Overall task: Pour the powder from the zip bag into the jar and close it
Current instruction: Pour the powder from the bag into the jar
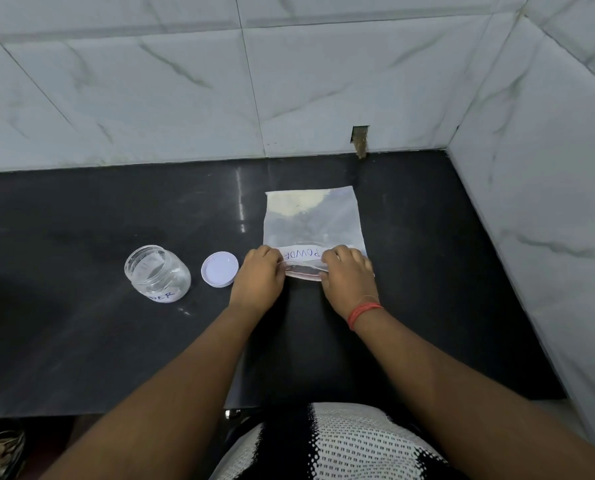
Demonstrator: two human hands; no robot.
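1. Head view: the fingers (272, 255) of the left hand (259, 278) and those of the right hand (348, 278) are pressed together on the near edge of the zip bag (315, 220). Each hand pinches the pink zip strip (303, 273), one at each end of it.
2. The bag lies flat on the black counter (81, 323), and it stretches away from the fingers toward the wall. The white powder (294, 202) is gathered at the end of the bag far from the fingers. A label (301, 254) with handwriting sits between the two hands.
3. The jar (157, 273) stands open and upright, well apart from the left fingers on their outer side. The lid (220, 269) lies flat between the jar and the left hand, just beside the hand.
4. The step in hand seems to be opening the zip. I cannot tell whether the seal is already parted.
5. The next move calls for pulling the two lips apart, then lifting the bag and tilting its mouth over the jar.
6. Count: one zip bag, one jar, one lid, two hands.
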